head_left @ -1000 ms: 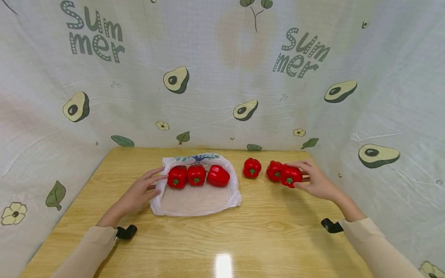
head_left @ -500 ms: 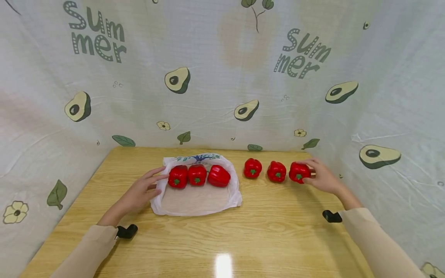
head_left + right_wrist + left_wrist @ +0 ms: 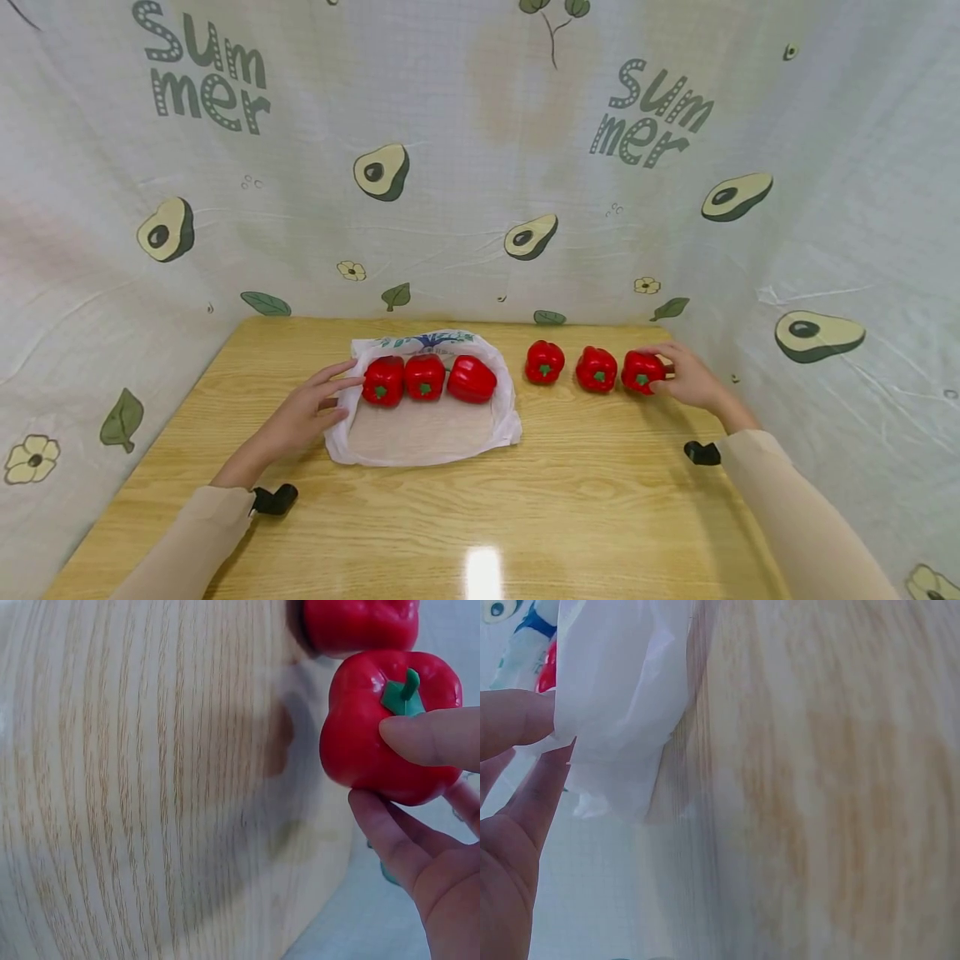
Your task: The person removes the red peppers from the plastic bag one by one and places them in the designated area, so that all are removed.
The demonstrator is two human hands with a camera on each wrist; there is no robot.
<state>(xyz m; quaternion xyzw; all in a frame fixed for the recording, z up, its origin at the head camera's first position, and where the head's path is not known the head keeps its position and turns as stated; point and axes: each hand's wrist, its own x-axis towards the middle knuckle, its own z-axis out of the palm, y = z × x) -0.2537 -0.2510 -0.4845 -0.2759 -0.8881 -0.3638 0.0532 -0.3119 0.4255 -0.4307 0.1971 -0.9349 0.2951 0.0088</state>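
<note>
My right hand [image 3: 688, 379] grips a red bell pepper [image 3: 360, 746] at the right end of a row, with the thumb near its green stem. Close beside it stands a second red bell pepper [image 3: 596, 370], and a third bell pepper [image 3: 543, 362] is farther left. At the left, my left hand [image 3: 303, 414] pinches the side rim of a white plastic bag [image 3: 622, 690] between thumb and fingers. The bag lies with its mouth spread toward me. Inside it, three red bell peppers [image 3: 424, 377] sit in a row; the rightmost lies on its side.
A light wooden table [image 3: 420, 521] carries everything. Pale cloth [image 3: 465, 208] printed with avocados and leaves hangs behind the table and along both sides. Each wrist wears a small black camera [image 3: 276, 499].
My right hand has moved the bell pepper right and back, from in front of its neighbour to the end of the row, then slightly left. The left hand and bag have stayed put.
</note>
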